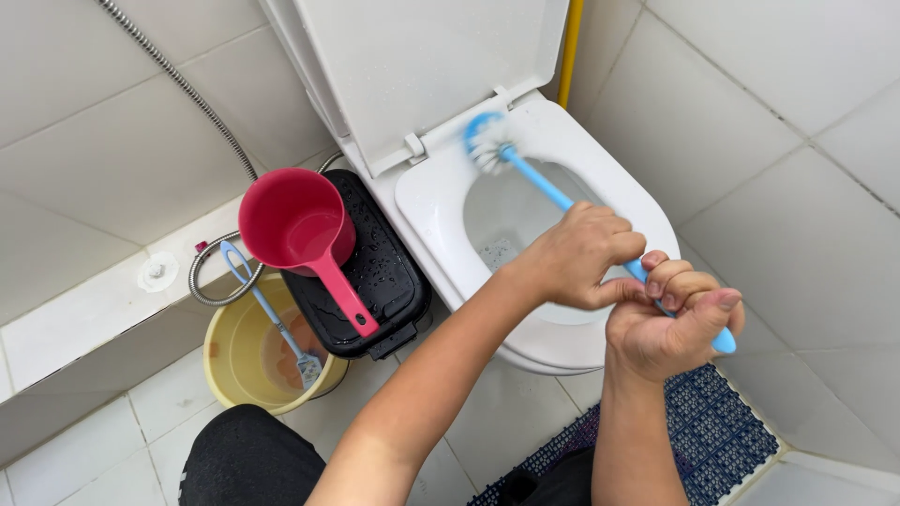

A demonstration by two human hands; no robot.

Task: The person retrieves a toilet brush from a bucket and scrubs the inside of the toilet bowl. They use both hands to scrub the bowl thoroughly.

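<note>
left hand (pixel 577 258) fisted, right hand (pixel 670 323) fisted (adjacent)

Toilet (pixel 562 141) stands against the rear wall, lid (pixel 422 66) raised. Brush (pixel 525 169) head rests on the seat's rear rim. Bin (pixel 375 272) sits left of the bowl, dipper (pixel 300 225) on it; bucket (pixel 244 365) before the bin. Mat (pixel 712 422) lies front right.

Blue toilet brush (pixel 562 199), long thin handle slanting up-left across the bowl, white-bristled head with blue cap resting on the white toilet seat (pixel 441 201) rear rim, near the hinge, handle end at lower right
</note>
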